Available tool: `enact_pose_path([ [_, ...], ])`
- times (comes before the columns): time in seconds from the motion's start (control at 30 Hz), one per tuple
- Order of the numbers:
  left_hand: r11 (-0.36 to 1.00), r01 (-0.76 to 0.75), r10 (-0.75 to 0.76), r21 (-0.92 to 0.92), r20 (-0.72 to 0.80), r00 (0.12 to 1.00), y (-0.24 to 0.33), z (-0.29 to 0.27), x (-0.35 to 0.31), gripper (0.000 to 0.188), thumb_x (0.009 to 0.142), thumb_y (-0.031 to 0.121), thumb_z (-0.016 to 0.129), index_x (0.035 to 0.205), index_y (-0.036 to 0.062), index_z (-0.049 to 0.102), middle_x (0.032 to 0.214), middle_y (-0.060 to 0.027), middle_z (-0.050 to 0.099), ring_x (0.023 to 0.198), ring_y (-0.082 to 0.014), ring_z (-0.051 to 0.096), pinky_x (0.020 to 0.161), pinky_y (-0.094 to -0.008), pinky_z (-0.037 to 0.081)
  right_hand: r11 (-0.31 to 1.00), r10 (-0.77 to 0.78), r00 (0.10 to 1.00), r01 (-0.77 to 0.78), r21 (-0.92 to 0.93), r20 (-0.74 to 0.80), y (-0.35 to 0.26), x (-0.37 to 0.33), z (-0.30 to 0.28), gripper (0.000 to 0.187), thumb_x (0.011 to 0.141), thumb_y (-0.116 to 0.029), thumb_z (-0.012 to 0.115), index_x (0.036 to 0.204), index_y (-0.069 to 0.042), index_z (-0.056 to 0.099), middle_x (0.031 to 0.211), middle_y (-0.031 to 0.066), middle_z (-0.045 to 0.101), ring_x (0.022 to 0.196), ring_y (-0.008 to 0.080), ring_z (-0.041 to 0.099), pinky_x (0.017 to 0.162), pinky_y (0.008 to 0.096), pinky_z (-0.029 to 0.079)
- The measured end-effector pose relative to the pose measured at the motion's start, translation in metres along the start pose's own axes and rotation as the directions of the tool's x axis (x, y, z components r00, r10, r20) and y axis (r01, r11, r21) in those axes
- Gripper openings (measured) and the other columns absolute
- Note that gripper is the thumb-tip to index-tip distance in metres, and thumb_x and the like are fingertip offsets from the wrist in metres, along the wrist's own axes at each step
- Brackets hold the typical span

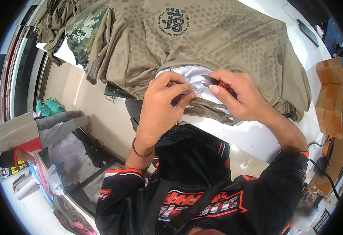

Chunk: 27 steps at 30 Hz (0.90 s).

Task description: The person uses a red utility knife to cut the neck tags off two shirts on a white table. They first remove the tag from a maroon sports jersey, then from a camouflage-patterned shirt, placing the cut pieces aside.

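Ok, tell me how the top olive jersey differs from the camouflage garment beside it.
The olive jersey is one flat tan-green with a faint hexagon print and a dark round emblem; the camouflage garment is blotched in greens. The jersey lies spread on top of its pile, with both hands at its neck opening; the camouflage garment lies bunched and untouched. Both rest on the white table.

The single head-worn fisheye view looks steeply down from just above the person's chest, close over the left hand [161, 103] and right hand [240, 98] at frame centre, with the white table [257, 135] running to the upper right and the floor [89, 102] bending away at left.
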<state>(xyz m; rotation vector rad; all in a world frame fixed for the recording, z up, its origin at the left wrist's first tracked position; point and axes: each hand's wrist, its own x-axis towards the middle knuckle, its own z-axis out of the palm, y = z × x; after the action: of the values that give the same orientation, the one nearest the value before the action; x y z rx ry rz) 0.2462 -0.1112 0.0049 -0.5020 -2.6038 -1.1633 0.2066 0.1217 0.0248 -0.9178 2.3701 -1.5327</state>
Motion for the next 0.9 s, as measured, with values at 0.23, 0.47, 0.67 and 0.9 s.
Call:
enact_pose_path([
  [0.23,0.999,0.037,-0.038,0.029,0.035,0.999,0.005,0.001,0.006,0.014,0.076,0.0,0.08,0.087,0.0028,0.073,0.095,-0.0099,0.066,0.08,-0.026,0.064,0.07,-0.0363,0.051,0.998,-0.018,1.0,0.019,-0.061,0.018,0.003,-0.001,0.002,0.027,0.097,-0.023,0.069,0.112,0.0,0.066,0.067,0.0133,0.06,0.055,0.0226,0.057,0.053,0.0351,0.043],
  [0.47,0.974,0.155,-0.165,-0.165,-0.045,0.985,0.001,0.0,0.001,0.008,0.092,-0.007,0.062,0.093,-0.0011,0.058,0.092,-0.0101,0.065,0.082,-0.0187,0.062,0.077,-0.0297,0.05,0.979,-0.012,0.999,0.021,-0.202,0.045,-0.002,0.0,0.006,0.022,0.096,-0.025,0.068,0.103,-0.004,0.066,0.069,0.0135,0.064,0.058,0.0309,0.062,0.054,0.0404,0.046],
  [0.67,0.898,0.23,-0.26,-0.374,-0.031,0.965,-0.006,-0.001,-0.005,0.006,0.104,-0.001,0.053,0.098,-0.0004,0.054,0.098,-0.0075,0.063,0.088,-0.0127,0.058,0.084,-0.0269,0.048,0.947,-0.066,0.997,0.076,-0.312,0.044,-0.005,0.001,0.01,0.021,0.096,-0.025,0.067,0.102,-0.005,0.063,0.072,0.0143,0.066,0.062,0.0341,0.066,0.054,0.0432,0.048],
  [0.9,0.904,0.128,-0.189,-0.409,-0.113,0.975,-0.016,0.009,-0.012,0.003,0.104,0.003,0.056,0.101,0.0008,0.055,0.11,-0.0083,0.056,0.092,-0.0123,0.055,0.087,-0.0259,0.045,0.8,-0.072,0.988,0.139,-0.584,0.135,-0.011,0.002,0.02,0.025,0.1,-0.03,0.061,0.101,-0.005,0.057,0.066,0.0137,0.067,0.057,0.0357,0.067,0.048,0.0467,0.048],
])
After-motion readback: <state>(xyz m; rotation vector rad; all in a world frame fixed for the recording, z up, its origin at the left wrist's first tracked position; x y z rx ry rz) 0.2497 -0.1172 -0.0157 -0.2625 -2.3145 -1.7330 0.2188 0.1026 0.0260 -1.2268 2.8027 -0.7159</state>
